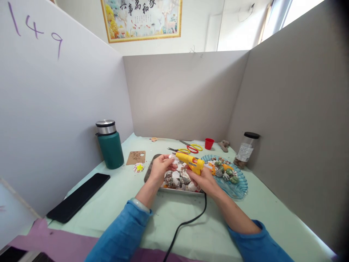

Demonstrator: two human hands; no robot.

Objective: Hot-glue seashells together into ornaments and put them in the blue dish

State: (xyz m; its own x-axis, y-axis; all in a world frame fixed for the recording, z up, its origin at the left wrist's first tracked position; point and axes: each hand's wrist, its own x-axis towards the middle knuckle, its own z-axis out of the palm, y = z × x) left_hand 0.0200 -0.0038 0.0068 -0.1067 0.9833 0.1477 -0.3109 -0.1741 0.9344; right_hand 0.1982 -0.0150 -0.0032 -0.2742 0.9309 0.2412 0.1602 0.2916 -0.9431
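My right hand (203, 179) is closed around the handle of a yellow hot glue gun (191, 162), whose nozzle points left. A black cord (188, 221) runs from below that hand toward the front edge. The fingers of my left hand (161, 170) pinch a small white seashell (173, 157) close to the nozzle; I cannot tell whether the two touch. Both hands are above a metal tray (180, 191) filled with shells (176, 179), partly hidden by my hands. To the right, a blue scalloped plate (241, 189) bears green and striped shells (230, 174).
Scissors (180, 150) and a red cup (209, 143) are behind the tray. Left are a brown board (136, 157), a yellow-starred ornament (139, 167), a green bottle (109, 147) and a black slab (79, 196). A tilted jar (245, 151) leans by the right panel (289, 120).
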